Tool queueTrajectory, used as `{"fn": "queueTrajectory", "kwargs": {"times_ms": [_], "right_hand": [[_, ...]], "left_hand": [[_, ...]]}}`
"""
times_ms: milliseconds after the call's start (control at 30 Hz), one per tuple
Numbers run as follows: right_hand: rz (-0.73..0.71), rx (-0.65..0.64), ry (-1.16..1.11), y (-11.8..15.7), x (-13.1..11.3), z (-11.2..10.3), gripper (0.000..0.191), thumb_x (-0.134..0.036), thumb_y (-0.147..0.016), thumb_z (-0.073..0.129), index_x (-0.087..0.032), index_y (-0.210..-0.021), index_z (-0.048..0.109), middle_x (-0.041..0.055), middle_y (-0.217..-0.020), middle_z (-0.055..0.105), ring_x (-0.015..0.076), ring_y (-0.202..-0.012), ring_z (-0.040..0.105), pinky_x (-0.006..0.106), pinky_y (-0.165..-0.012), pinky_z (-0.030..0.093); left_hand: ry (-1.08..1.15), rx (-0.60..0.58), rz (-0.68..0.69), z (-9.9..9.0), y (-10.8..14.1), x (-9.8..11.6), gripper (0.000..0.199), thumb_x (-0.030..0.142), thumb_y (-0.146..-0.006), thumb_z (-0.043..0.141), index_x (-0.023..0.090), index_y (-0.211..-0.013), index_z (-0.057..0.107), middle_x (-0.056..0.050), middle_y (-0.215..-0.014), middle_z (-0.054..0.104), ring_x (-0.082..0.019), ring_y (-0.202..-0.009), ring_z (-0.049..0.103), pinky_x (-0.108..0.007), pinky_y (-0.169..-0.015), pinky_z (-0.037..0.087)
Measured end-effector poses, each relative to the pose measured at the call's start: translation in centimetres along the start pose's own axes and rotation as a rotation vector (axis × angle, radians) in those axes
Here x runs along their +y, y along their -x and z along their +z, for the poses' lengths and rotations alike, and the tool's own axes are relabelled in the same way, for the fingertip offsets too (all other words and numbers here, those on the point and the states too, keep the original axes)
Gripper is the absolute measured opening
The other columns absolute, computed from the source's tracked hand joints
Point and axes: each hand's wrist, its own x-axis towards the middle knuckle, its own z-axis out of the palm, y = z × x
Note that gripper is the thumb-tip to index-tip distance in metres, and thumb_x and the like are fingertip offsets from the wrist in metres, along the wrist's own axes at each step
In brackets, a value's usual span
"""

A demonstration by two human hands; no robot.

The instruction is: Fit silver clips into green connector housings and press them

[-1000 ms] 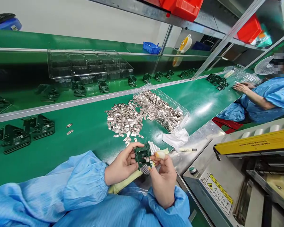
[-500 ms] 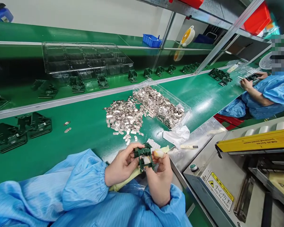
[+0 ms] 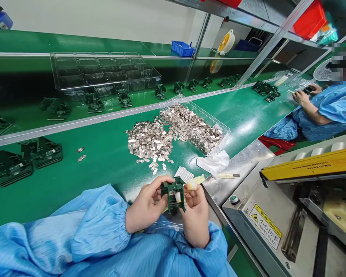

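Observation:
My left hand (image 3: 146, 204) is closed round the left side of a green circuit-board frame (image 3: 173, 195), an open box-like shape with several posts. On the frame's right side is my right hand (image 3: 196, 215), fingers curled against it. A whitish-yellow finger cot (image 3: 192, 186) covers one right fingertip at the frame's upper right. Through the frame's opening shows a white tip (image 3: 178, 197), seemingly a covered right-hand digit. Just behind the frame lies a sheet of small metal pieces (image 3: 185, 174). Loose metal pieces (image 3: 150, 142) form a pile farther back on the green table.
A clear plastic box (image 3: 223, 139) of metal pieces stands behind the pile. White cloth (image 3: 215, 163) and a marker-like stick (image 3: 228, 176) lie right of it. A machine (image 3: 265, 223) borders my right. More green frames (image 3: 42, 153) stand left; a co-worker (image 3: 328, 107) sits far right.
The green frame has turned slightly, its opening now facing me more. The right hand has shifted along its side. The yellow strip beneath my left hand has mostly gone from sight.

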Motion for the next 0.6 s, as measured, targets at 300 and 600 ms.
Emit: {"fn": "queueTrajectory", "kwargs": {"times_ms": [300,600], "right_hand": [[0.008,0.036,-0.087,2.1,1.0,-2.1,0.030,-0.026,-0.072,0.078,-0.022,-0.094,0.058,0.0017,-0.085,0.067,0.0159,-0.077,0.065,0.026,-0.070,0.056],[0.207,-0.035,0.037,1.5,4.9,-6.4,0.055,-0.069,-0.073,0.068,-0.015,-0.084,0.072,0.0087,-0.074,0.071,0.0195,-0.066,0.065,0.032,-0.061,0.055]], "left_hand": [[-0.025,-0.083,-0.036,1.4,0.7,0.0,0.029,0.026,-0.088,0.057,0.021,-0.116,0.053,0.001,-0.075,0.058,-0.011,-0.059,0.053,-0.020,-0.052,0.044],[0.160,0.159,0.087,2.7,-4.1,-0.5,0.036,0.032,-0.081,0.068,0.020,-0.111,0.050,-0.003,-0.098,0.061,-0.016,-0.089,0.063,-0.028,-0.081,0.053]]}}
